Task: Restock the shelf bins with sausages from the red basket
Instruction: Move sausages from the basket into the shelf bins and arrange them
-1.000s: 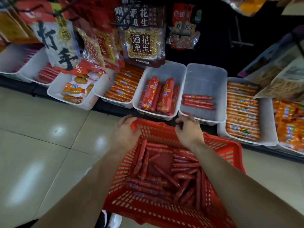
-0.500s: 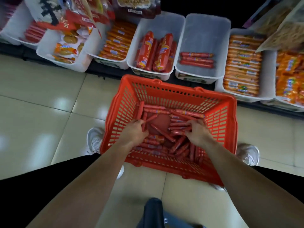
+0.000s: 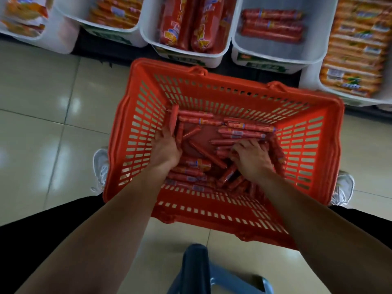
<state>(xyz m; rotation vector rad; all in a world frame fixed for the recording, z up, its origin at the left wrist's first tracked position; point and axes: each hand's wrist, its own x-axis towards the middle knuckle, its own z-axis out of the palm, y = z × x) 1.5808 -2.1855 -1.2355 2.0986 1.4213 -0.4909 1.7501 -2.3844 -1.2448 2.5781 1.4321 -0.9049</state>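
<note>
The red basket (image 3: 222, 90) stands on the tiled floor in front of the shelf, between my feet. Several thin red sausages (image 3: 244, 129) lie jumbled on its bottom. My left hand (image 3: 166, 147) is down inside at the left wall, its fingers closed on a few upright sausages. My right hand (image 3: 251, 158) is inside at the right, fingers curled over a bunch of sausages. Beyond the basket, a white shelf bin (image 3: 273, 54) holds only a few of the same thin sausages (image 3: 271, 28) at its back.
Other white bins line the shelf: fat red sausages (image 3: 191, 24) left of the sparse bin, orange packs (image 3: 356, 49) to its right, more orange packs (image 3: 116, 11) further left. My white shoes (image 3: 100, 166) (image 3: 343, 187) flank the basket. A blue stool (image 3: 197, 272) sits near me.
The basket went from held up by its far rim to standing on the floor. Both hands let go, dropped inside and closed on sausages. My view tilted down and closer.
</note>
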